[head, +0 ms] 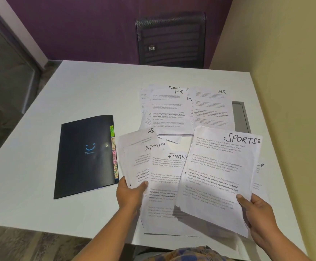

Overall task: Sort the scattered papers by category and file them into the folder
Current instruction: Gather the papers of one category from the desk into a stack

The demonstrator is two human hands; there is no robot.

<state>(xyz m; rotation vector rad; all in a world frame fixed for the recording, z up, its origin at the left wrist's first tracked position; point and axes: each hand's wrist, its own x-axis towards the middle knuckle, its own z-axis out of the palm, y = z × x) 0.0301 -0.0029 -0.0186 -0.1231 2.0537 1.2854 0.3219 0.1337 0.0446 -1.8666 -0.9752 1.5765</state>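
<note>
FINANCE sheet (164, 178): heading end under SPORTS sheet (219, 176). Far sheet (174, 87) buried beneath HR sheets (169, 110). Right sheet (259, 172) shows only "CE". Folder tabs (114, 153) partly illegible.

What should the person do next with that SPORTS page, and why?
Probably lay the SPORTS sheet on a bare part of the table to start its own pile. The right hand holds it, the left hand grips mixed HR and ADMIN sheets, and the black folder lies closed, so filing seems premature.
</note>
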